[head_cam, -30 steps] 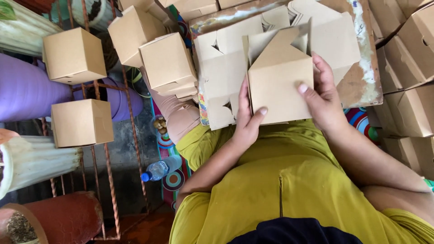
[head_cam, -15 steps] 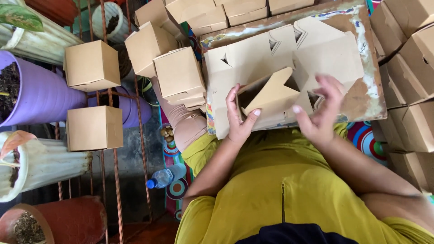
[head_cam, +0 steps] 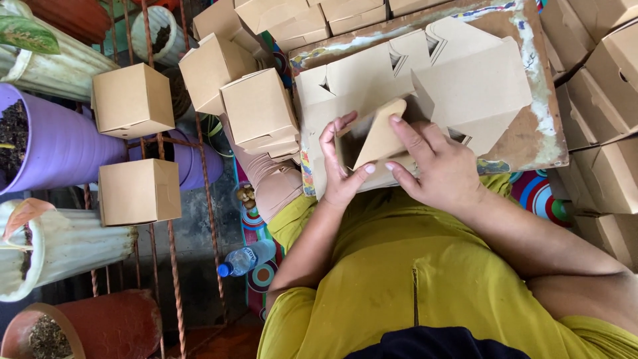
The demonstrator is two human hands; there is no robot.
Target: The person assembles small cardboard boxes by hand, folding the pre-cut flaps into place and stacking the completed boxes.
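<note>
**Both hands on a half-folded box**

At far left, folded cardboard boxes (head_cam: 131,100) sit on a metal rack beside a purple pot (head_cam: 60,149). The left hand (head_cam: 342,166) and right hand (head_cam: 442,166) grip a part-folded cardboard box (head_cam: 379,136) between them, above flat cardboard blanks (head_cam: 465,86) on a board (head_cam: 541,136).

The cardboard box (head_cam: 375,143), earlier raised upright, has been lowered and partly folded against the board (head_cam: 531,143).
</note>
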